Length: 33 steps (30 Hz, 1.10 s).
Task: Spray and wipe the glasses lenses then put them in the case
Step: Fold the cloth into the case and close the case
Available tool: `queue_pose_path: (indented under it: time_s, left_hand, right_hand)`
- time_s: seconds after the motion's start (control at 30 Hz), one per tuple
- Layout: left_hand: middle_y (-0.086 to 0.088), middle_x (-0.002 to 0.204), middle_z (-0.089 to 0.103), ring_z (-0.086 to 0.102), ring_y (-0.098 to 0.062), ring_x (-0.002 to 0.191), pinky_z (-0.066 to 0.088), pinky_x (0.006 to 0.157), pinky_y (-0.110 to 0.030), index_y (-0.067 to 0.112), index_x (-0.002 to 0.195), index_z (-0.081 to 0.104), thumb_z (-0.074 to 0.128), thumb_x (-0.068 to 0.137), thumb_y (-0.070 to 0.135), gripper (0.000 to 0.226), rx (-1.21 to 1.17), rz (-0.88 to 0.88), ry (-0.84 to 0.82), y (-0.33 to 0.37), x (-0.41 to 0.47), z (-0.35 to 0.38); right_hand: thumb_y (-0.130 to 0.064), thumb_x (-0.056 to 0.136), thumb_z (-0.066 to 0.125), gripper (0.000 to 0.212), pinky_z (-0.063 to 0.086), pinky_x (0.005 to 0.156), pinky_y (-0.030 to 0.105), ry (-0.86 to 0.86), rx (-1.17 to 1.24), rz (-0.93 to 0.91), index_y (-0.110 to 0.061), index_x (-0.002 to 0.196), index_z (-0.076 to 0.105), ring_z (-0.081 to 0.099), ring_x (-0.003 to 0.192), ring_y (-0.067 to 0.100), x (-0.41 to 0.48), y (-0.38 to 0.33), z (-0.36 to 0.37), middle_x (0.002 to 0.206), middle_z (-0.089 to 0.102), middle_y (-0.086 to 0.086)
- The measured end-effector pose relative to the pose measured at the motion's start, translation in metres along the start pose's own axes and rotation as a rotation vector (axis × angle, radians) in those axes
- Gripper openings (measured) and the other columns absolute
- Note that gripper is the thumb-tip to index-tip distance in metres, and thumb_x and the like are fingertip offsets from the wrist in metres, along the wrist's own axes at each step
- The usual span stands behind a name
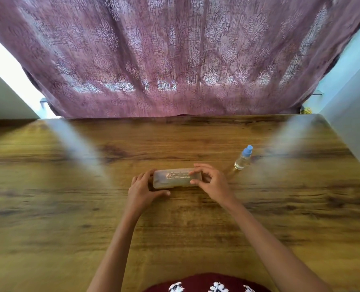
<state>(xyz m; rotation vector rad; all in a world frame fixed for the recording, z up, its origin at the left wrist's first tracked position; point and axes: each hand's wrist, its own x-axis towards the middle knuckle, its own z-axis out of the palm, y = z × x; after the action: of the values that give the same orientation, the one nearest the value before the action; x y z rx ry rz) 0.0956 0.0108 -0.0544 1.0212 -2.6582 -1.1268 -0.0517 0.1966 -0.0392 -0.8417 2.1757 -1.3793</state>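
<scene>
A translucent brownish glasses case [172,178] with pale lettering on its lid lies closed on the wooden table [69,207], near the middle. My left hand [142,188] grips its left end, thumb along the front edge. My right hand [209,180] holds its right end, fingers on the lid and front. To the right of the case stands a small clear spray bottle [243,158] with a blue cap. The glasses themselves are not visible; whether they are inside the case I cannot tell.
A mauve patterned curtain [174,60] hangs behind the table's far edge. Pale walls rise on both sides, the right one close to the table's right edge. A dark red garment with white flowers [208,284] shows at the bottom.
</scene>
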Motion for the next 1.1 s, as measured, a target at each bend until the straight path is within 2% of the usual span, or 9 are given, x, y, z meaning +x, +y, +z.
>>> queue_pose_path:
  time_s: [0.07, 0.17, 0.3, 0.4, 0.47, 0.53, 0.63, 0.97, 1.1]
  left_hand:
    - [-0.002, 0.136, 0.043, 0.040, -0.023, 0.123, 0.042, 0.100, -0.043, 0.032, 0.142, 0.035, 0.069, 0.065, 0.066, 0.091, 0.013, -0.037, -0.060, 0.005, -0.001, -0.003]
    - [-0.009, 0.126, 0.059, 0.058, -0.019, 0.104, 0.050, 0.082, -0.030, 0.027, 0.139, 0.042, 0.052, 0.078, 0.068, 0.075, -0.067, -0.069, -0.031, 0.012, -0.001, -0.005]
    - [-0.006, 0.111, 0.066, 0.060, -0.014, 0.093, 0.053, 0.080, -0.030, 0.014, 0.126, 0.055, 0.062, 0.085, 0.049, 0.055, -0.180, -0.135, -0.021, 0.016, 0.001, -0.005]
    - [-0.001, 0.097, 0.068, 0.066, -0.015, 0.089, 0.056, 0.077, -0.029, 0.011, 0.112, 0.064, 0.068, 0.083, 0.040, 0.041, -0.377, -0.189, -0.072, 0.017, 0.001, -0.006]
    - [-0.004, 0.093, 0.070, 0.068, -0.018, 0.089, 0.057, 0.076, -0.028, 0.012, 0.102, 0.067, 0.071, 0.082, 0.036, 0.032, -0.471, -0.192, -0.082, 0.018, 0.001, -0.006]
    - [-0.005, 0.091, 0.072, 0.069, -0.019, 0.087, 0.056, 0.070, -0.022, 0.015, 0.096, 0.069, 0.073, 0.080, 0.034, 0.025, -0.553, -0.182, -0.067, 0.019, 0.002, -0.005]
    - [-0.001, 0.084, 0.072, 0.066, -0.010, 0.077, 0.048, 0.057, -0.014, 0.013, 0.097, 0.071, 0.074, 0.079, 0.034, 0.028, -0.552, -0.169, -0.009, 0.025, 0.005, -0.004]
    - [-0.005, 0.085, 0.070, 0.068, -0.014, 0.072, 0.058, 0.075, -0.031, 0.007, 0.099, 0.069, 0.075, 0.080, 0.024, 0.026, -0.544, -0.243, 0.000, 0.031, 0.013, 0.005]
    - [-0.001, 0.083, 0.070, 0.069, -0.015, 0.072, 0.057, 0.069, -0.026, 0.007, 0.099, 0.070, 0.074, 0.081, 0.022, 0.024, -0.536, -0.243, -0.010, 0.032, 0.015, 0.006]
  right_hand:
    - [-0.012, 0.074, 0.080, 0.051, 0.048, 0.100, 0.030, -0.034, 0.026, 0.066, -0.025, 0.120, 0.060, 0.054, 0.122, 0.013, -0.001, 0.000, 0.000, 0.129, 0.057, -0.003]
    - [-0.022, 0.071, 0.082, 0.073, 0.049, 0.093, 0.021, -0.006, -0.045, 0.182, -0.018, 0.136, 0.048, 0.054, 0.112, 0.007, -0.002, 0.000, 0.001, 0.128, 0.055, -0.003]
    - [-0.023, 0.065, 0.087, 0.060, 0.045, 0.069, 0.010, 0.028, 0.060, 0.337, -0.014, 0.118, 0.061, 0.061, 0.095, 0.007, 0.001, -0.004, 0.000, 0.111, 0.064, -0.006]
    - [-0.015, 0.064, 0.087, 0.049, 0.050, 0.076, 0.017, 0.020, 0.219, 0.386, -0.020, 0.107, 0.062, 0.062, 0.097, 0.007, 0.000, -0.005, -0.001, 0.111, 0.067, 0.001]
    - [-0.012, 0.068, 0.084, 0.058, 0.054, 0.086, 0.029, 0.020, 0.300, 0.399, -0.016, 0.120, 0.057, 0.061, 0.105, 0.015, -0.001, -0.008, -0.003, 0.119, 0.062, 0.004]
    - [-0.007, 0.074, 0.079, 0.065, 0.057, 0.084, 0.034, -0.008, 0.488, 0.435, -0.012, 0.131, 0.048, 0.064, 0.106, 0.023, -0.001, -0.011, -0.006, 0.121, 0.058, 0.010]
    - [-0.001, 0.078, 0.074, 0.058, 0.059, 0.080, 0.032, -0.003, 0.611, 0.463, -0.012, 0.128, 0.047, 0.067, 0.101, 0.026, 0.000, -0.015, -0.008, 0.119, 0.058, 0.016]
    - [0.007, 0.078, 0.071, 0.051, 0.060, 0.069, 0.025, 0.086, 0.646, 0.507, -0.014, 0.118, 0.049, 0.067, 0.099, 0.027, 0.003, -0.014, -0.006, 0.118, 0.057, 0.018]
    - [0.007, 0.077, 0.072, 0.049, 0.060, 0.070, 0.026, 0.100, 0.637, 0.524, -0.017, 0.114, 0.048, 0.067, 0.098, 0.028, 0.004, -0.014, -0.005, 0.122, 0.055, 0.021]
